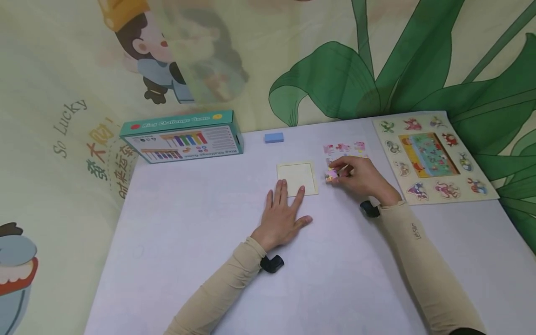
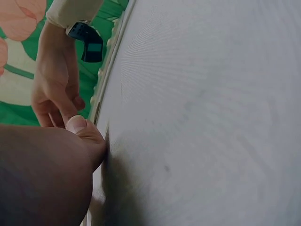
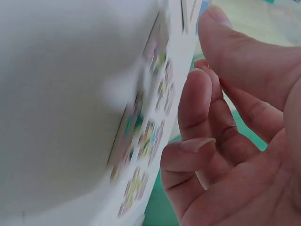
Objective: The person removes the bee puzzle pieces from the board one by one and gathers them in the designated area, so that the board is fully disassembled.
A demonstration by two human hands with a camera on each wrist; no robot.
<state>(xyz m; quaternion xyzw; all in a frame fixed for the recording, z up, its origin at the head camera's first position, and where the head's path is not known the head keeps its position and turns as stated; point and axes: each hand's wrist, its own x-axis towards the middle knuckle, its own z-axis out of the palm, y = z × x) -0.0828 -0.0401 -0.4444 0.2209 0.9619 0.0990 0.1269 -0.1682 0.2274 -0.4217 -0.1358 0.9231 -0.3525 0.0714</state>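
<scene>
My left hand (image 1: 281,217) lies spread on the table, its fingertips over the near edge of a square, pale puzzle tray (image 1: 310,179). To the tray's right, my right hand (image 1: 361,177) hovers with bent fingers around a colourful jigsaw piece (image 1: 331,175). In the right wrist view, a gap shows between the thumb (image 3: 244,52) and the fingers, and nothing is held there. More pink jigsaw pieces (image 1: 343,147) lie in rows just beyond that hand, which partly hides them. Several blurred pieces (image 3: 133,190) lie flat below the fingers in the right wrist view.
A teal Ring Challenge Game box (image 1: 182,139) stands at the back left. A small blue block (image 1: 274,138) lies behind the tray. At the right is a large picture board (image 1: 389,160) with sea-creature pieces. A printed cloth (image 1: 259,111) hangs behind the white table (image 1: 188,209).
</scene>
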